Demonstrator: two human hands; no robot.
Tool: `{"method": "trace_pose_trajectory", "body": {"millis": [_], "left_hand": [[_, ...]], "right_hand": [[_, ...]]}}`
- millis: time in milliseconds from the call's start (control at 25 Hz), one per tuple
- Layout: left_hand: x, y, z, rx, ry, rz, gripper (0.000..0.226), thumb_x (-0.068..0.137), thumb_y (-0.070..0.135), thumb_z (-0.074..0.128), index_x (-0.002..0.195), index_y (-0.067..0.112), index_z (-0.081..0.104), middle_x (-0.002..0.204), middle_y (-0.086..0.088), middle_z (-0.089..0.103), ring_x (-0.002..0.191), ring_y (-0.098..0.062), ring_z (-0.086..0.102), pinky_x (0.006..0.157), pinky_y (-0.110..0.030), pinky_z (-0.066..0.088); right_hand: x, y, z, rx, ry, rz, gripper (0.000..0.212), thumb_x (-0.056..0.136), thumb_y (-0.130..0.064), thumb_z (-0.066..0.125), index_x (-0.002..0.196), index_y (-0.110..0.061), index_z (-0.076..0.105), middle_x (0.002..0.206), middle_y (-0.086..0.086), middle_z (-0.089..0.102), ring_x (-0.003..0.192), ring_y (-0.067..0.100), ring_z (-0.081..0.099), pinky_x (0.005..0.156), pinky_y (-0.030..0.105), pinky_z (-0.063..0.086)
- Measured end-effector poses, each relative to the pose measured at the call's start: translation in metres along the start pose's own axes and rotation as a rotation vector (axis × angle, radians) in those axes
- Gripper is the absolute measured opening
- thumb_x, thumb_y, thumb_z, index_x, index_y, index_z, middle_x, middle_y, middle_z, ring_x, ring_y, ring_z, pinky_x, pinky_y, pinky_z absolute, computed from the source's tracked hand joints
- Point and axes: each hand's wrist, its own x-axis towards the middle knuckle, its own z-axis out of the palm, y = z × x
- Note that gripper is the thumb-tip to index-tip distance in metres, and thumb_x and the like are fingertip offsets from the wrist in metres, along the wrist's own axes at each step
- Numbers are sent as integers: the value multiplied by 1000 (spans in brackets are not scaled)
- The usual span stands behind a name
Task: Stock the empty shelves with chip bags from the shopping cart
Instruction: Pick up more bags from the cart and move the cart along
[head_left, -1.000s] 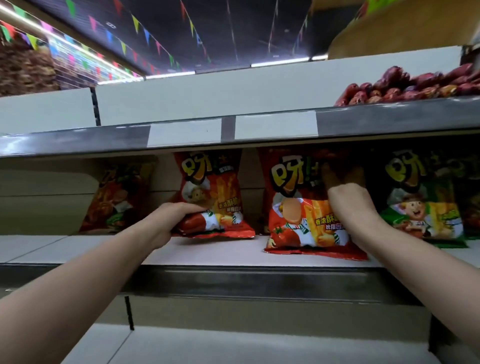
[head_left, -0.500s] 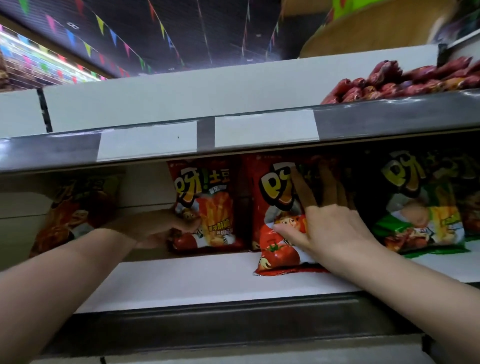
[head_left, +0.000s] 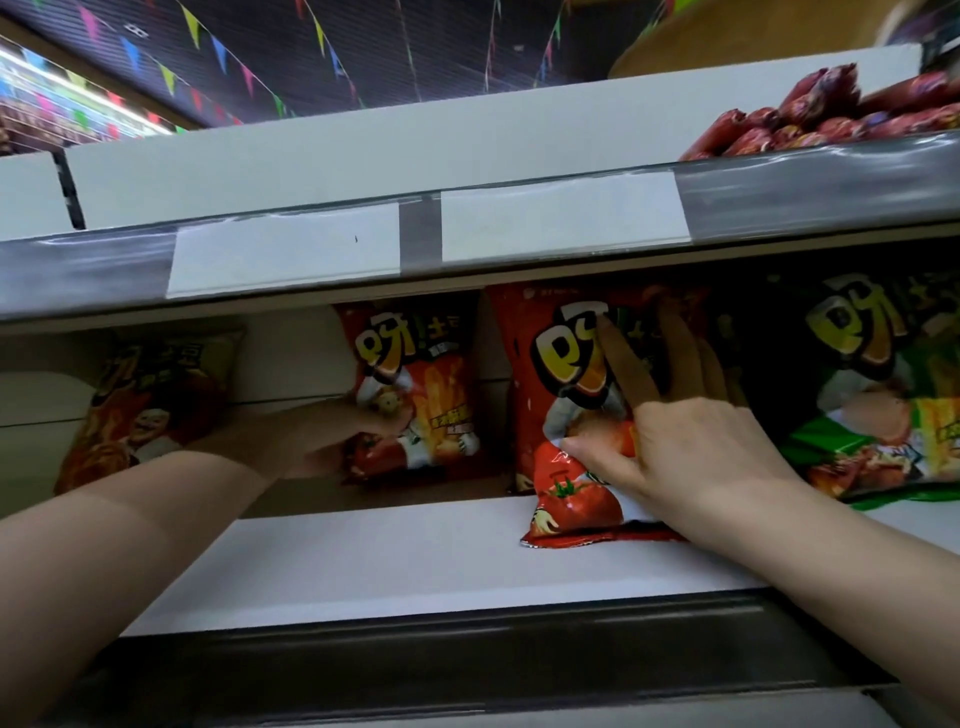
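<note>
Red chip bag (head_left: 431, 395): yellow lettering 呀!土豆.

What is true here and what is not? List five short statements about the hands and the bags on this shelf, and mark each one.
1. The right hand presses straight fingers against the tomato bag. True.
2. The left hand touches nothing. False: it grips the lower corner of the fries bag.
3. A green bag stands to the right of the tomato bag. True.
4. The upper shelf holds bottles. False: it holds red packets.
5. Two white labels sit on the upper shelf's front edge. True.
</note>
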Motion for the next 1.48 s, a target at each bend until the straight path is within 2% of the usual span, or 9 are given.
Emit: {"method": "trace_pose_trajectory", "body": {"millis": [120, 400, 560, 640, 760, 880, 1040, 1240, 1480], "left_hand": [[-2, 8, 3, 61, -23, 8, 47, 80, 7, 68, 124, 14, 52, 117, -17, 62, 107, -33, 61, 92, -46, 50], [0, 12, 14, 74, 17, -34, 57, 76, 14, 73, 128, 7, 52, 130, -24, 54, 126, -43, 44, 106, -54, 33], [-25, 17, 16, 49, 59, -48, 82, 59, 32, 86, 130, 25, 47, 132, -2, 56, 126, -25, 49, 107, -45, 36], [-49, 28, 29, 5, 187, -29, 82, 75, 26, 76, 143, 22, 30, 138, -2, 45, 126, -24, 43, 103, -40, 38], [-92, 43, 60, 1, 425, 59, 66, 86, 20, 66, 142, 11, 31, 138, -10, 46, 114, -21, 48, 77, -20, 41], [-149, 48, 83, 68, 518, 194, 42, 87, 20, 65, 122, 14, 44, 103, 6, 56, 87, -5, 52, 72, -14, 40], [-232, 25, 93, 113, 611, 233, 38, 86, 19, 63, 121, 16, 48, 115, 0, 56, 106, -12, 53, 89, -25, 43], [-331, -26, 60, 42, 790, 112, 14, 86, 14, 63, 96, 20, 53, 97, -2, 64, 93, -14, 61, 83, -26, 49], [-462, -77, 4, 73, 1052, -64, 23, 88, 14, 62, 110, 14, 54, 107, -4, 64, 96, -13, 62, 86, -27, 51]], "right_hand": [[0, 0, 1, 6, -4, -6, 55, 78, -75, 20, 62, -23, 25, 62, -7, 36, 64, 11, 40, 58, 24, 32], [0, 2, 1, 64, 15, -8, 56, 82, -74, 23, 64, -22, 26, 63, -6, 32, 71, 15, 40, 66, 27, 32], [-1, 4, -3, 81, 67, 57, 58, 78, -78, 27, 76, -22, 40, 70, -4, 41, 81, 23, 50, 78, 35, 37], [-4, 7, 0, 60, 211, 69, 63, 83, -73, 29, 101, -17, 53, 91, 7, 54, 99, 32, 55, 94, 43, 35], [-7, 14, 11, 103, 645, -100, 53, 87, -51, 45, 109, -3, 51, 93, 26, 55, 84, 40, 55, 77, 45, 42], [-17, 1, 19, 345, 882, -304, 44, 83, -34, 48, 113, -2, 48, 105, 29, 53, 96, 37, 45, 80, 43, 39], [-54, -62, 16, 757, 798, -531, 45, 84, -29, 49, 115, 4, 54, 119, 26, 51, 112, 32, 45, 94, 42, 40], [-100, -166, 16, 1014, 603, -718, 44, 85, -28, 48, 118, 0, 55, 120, 20, 52, 111, 21, 42, 93, 38, 43], [-175, -293, 9, 1197, 338, -1009, 48, 85, -31, 44, 122, -1, 49, 124, 15, 47, 112, 21, 44, 94, 37, 43]]}}
